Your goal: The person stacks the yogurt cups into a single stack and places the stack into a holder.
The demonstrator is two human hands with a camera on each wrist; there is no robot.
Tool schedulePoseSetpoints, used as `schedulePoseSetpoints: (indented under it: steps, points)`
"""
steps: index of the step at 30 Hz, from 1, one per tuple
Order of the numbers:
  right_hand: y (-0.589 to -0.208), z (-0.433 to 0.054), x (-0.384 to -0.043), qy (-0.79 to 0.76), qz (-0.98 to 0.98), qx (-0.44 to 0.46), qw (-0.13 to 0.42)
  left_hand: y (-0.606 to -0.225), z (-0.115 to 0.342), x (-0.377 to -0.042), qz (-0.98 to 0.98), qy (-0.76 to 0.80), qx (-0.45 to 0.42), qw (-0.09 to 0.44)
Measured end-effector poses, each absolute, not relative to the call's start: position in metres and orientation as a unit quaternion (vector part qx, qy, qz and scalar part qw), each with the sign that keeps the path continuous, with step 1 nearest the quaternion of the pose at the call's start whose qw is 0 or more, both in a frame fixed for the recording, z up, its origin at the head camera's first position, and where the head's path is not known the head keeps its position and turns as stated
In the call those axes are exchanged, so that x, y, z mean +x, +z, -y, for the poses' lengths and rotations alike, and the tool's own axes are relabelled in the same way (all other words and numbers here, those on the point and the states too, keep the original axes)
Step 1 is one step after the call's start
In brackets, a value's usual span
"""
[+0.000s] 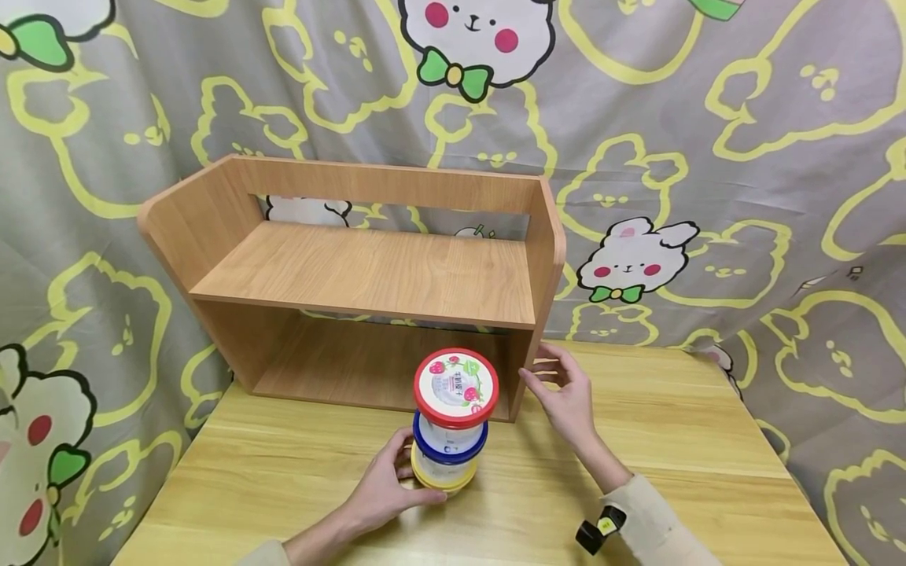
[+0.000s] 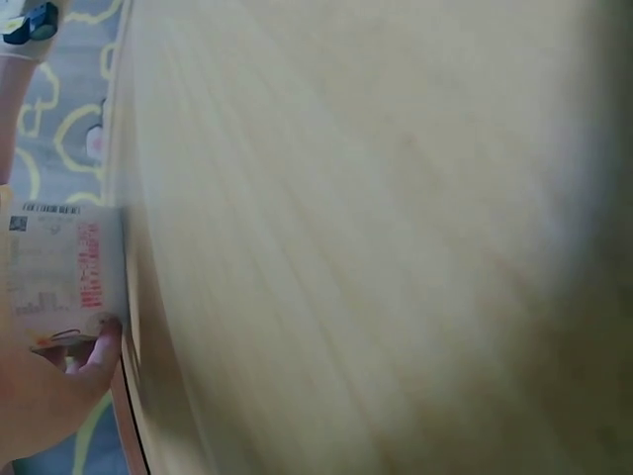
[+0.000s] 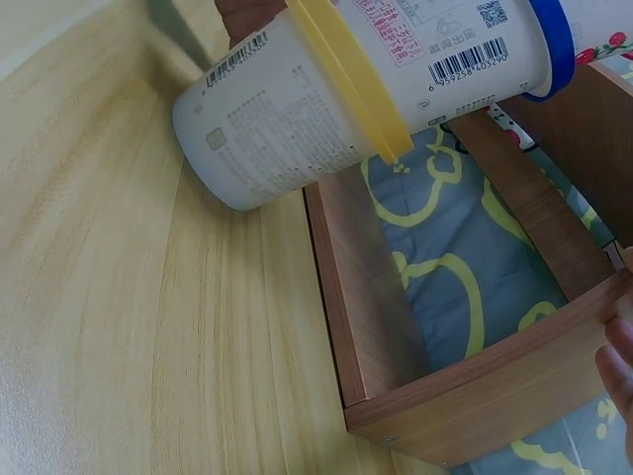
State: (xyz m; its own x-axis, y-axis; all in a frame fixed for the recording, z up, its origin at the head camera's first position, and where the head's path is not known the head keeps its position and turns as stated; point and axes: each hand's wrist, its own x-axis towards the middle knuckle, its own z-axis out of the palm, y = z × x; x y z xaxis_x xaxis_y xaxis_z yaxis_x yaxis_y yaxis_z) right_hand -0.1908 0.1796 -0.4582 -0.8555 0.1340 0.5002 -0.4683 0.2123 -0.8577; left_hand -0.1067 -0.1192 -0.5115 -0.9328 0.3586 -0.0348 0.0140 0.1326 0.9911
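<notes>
Three lidded paper tubs form a stack in front of the shelf: a red-lidded tub (image 1: pixel 456 387) on top, a blue-lidded tub (image 1: pixel 450 436) in the middle and a yellow-lidded tub (image 1: pixel 444 472) lowest. Fingers and thumb of my left hand (image 1: pixel 385 479) curl round the lowest tub, whose white wall (image 3: pixel 267 129) shows in the right wrist view. My right hand (image 1: pixel 569 393) rests at the right side panel of the wooden shelf (image 1: pixel 368 271), thumb by the front edge and fingers along the outer face. Its fingers (image 3: pixel 615 371) appear at the right wrist view's edge.
The two-level shelf stands at the back of the wood-grain table (image 1: pixel 679 472), with an upper board (image 1: pixel 382 267) and a lower compartment (image 1: pixel 340 358). A patterned grey curtain (image 1: pixel 708 196) hangs behind and at both sides. My right wrist wears a black strap device (image 1: pixel 600 528).
</notes>
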Motion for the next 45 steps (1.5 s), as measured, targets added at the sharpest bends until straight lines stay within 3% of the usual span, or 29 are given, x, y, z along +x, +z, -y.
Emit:
schedulePoseSetpoints:
  steps: [26, 37, 45]
  points:
    - [-0.459, -0.179, -0.191, 0.618, 0.736, 0.117, 0.253, -0.505, 0.124, -0.111, -0.76, 0.636, 0.093, 0.097]
    - [-0.459, -0.178, -0.19, 0.621, 0.732, 0.118, 0.253, -0.487, 0.131, -0.115, -0.773, 0.628, 0.075, 0.053]
    - [-0.459, -0.179, -0.19, 0.615, 0.737, 0.12, 0.254, -0.469, 0.133, -0.115, -0.78, 0.621, 0.061, 0.051]
